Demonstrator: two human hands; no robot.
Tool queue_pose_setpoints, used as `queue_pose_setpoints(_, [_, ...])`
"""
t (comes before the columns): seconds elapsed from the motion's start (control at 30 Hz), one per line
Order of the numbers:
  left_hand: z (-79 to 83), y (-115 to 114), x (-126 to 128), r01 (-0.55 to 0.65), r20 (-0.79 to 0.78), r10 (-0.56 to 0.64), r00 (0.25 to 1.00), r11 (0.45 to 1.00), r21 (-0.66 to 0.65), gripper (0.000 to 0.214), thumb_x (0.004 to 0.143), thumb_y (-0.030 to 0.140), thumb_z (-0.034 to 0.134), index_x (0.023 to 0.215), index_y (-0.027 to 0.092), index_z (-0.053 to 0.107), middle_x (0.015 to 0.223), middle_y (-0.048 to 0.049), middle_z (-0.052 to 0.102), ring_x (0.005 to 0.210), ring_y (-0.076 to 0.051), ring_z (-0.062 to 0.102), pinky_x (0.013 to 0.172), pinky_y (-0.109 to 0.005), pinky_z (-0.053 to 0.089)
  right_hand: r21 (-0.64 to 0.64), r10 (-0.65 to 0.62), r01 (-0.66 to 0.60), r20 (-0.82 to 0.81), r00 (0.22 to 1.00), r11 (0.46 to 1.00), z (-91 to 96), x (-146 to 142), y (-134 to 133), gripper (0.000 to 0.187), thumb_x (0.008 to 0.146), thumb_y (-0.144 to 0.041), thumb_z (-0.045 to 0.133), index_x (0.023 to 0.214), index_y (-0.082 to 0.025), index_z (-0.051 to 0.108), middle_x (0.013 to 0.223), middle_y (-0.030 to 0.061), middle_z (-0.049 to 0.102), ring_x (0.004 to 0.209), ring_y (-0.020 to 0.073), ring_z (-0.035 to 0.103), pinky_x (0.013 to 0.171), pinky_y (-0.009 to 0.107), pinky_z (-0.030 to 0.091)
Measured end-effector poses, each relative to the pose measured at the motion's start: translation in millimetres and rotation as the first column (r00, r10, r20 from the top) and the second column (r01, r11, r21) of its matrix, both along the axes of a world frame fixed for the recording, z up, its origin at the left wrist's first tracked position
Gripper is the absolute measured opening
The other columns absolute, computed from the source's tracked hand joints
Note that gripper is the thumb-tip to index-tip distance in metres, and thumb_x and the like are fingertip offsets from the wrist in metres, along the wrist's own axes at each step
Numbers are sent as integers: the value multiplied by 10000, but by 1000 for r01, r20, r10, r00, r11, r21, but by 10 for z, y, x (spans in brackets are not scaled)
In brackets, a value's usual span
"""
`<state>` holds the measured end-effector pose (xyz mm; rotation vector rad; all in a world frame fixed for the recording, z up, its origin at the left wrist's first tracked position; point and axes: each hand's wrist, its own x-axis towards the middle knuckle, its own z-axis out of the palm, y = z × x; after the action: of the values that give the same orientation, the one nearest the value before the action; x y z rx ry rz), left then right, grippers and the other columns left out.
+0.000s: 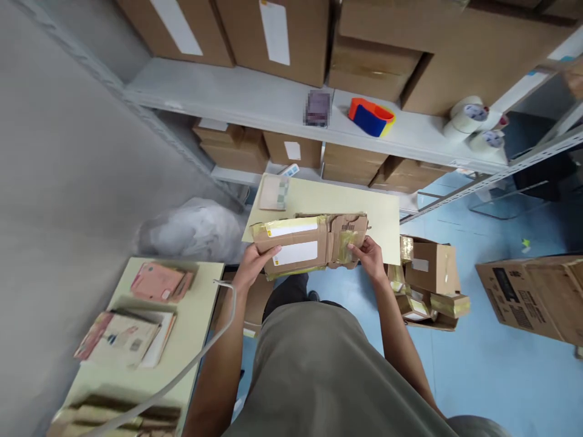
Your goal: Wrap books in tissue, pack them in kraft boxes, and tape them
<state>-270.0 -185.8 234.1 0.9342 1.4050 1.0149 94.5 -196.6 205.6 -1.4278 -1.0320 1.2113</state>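
Note:
Between my two hands is a flattened cardboard box [298, 240], brown, with white label strips and yellowish tape. My left hand [252, 262] grips its left end, thumb on top near the lower label. At the other end my right hand [368, 256] pinches the taped flap, thumb on the upper face. The fingers beneath the cardboard are hidden. The box is held over the near edge of a pale yellow table [382, 218]. A pinkish booklet or card [273, 193], partly blurred out, lies at the table's far left corner.
Shelving [228, 85] with cartons stands ahead, holding tape rolls [471, 118] and a coloured band [371, 115]. An open carton of boxes [428, 273] sits on the floor at right, near a large carton [532, 297]. A side table [182, 376] at left bears booklets; a cable [200, 352] crosses it.

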Motion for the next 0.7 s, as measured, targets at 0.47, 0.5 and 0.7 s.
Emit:
queue_pose_setpoints(0.47, [-443,1861,448,436,44,-435,899,899,-36,568,578,601,1020,939,205,832,1004,-104,857,994,-305,805,934,-423,654,-47,-246,264,239,939,963,-252,215,755,614,773,-700,855,1133,-234,682,1163,118,786,1094,300,729,1098,559,568])
queue_pose_setpoints(0.5, [-444,1915,486,447,51,-446,894,894,-31,578,586,589,1019,977,206,833,1048,-110,857,1047,-310,802,976,-431,644,-68,-256,279,233,938,958,-279,214,787,629,762,-697,857,1151,-234,680,1203,129,780,1135,311,721,1105,570,563])
queue_pose_setpoints(0.7, [-407,2057,712,493,113,-488,866,870,-19,555,656,547,967,1082,218,833,1223,-133,836,1262,-344,743,1144,-484,563,-120,-281,292,102,954,949,-379,295,932,640,768,-623,834,1277,-263,684,1368,138,756,1264,326,704,1084,544,584])
